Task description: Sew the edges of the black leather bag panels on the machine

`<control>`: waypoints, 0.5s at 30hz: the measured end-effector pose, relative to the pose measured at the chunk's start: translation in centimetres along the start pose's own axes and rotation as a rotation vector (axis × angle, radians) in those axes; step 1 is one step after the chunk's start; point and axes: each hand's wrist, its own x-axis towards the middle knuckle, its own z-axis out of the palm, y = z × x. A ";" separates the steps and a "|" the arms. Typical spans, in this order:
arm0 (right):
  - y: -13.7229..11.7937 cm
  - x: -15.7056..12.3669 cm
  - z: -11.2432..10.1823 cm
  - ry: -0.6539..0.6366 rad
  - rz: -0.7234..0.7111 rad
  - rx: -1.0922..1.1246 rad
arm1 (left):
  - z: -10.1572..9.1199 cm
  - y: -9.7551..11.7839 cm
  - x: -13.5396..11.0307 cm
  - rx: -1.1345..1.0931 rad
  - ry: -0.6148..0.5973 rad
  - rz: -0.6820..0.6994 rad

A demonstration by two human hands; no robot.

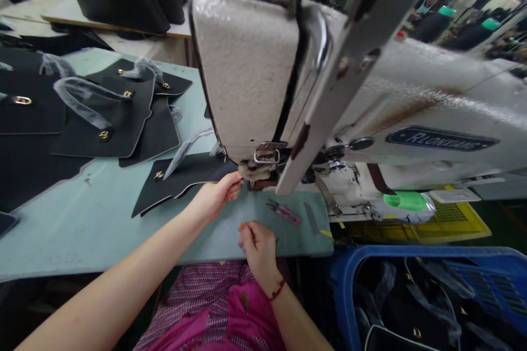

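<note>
We saw the black panel (187, 173) on the table (123, 241) just left of the sewing machine (247, 66), its right end reaching beneath it. Our left hand (214, 197) pinched the panel's near edge close under the machine. Our right hand (261, 247) was nearer us than the machine, fingers curled in; whether they gripped anything small, we could not tell. Pink-handled snips (284, 212) lay in front of the machine. We judged the panel light and bendable yet fairly firm, its face perhaps slippery and easily creased. The edge beside the machine seemed the best hold, clear of the gold fitting (158, 175) and plastic-wrapped handle (183, 153).
</note>
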 end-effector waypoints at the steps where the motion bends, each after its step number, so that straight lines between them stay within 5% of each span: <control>1: 0.1 0.0 0.0 -0.002 -0.007 -0.008 | 0.0 0.0 0.0 -0.004 -0.003 0.004; 15: 0.2 0.1 0.0 0.020 -0.060 -0.032 | 1.0 -0.7 -0.1 -0.109 0.130 0.071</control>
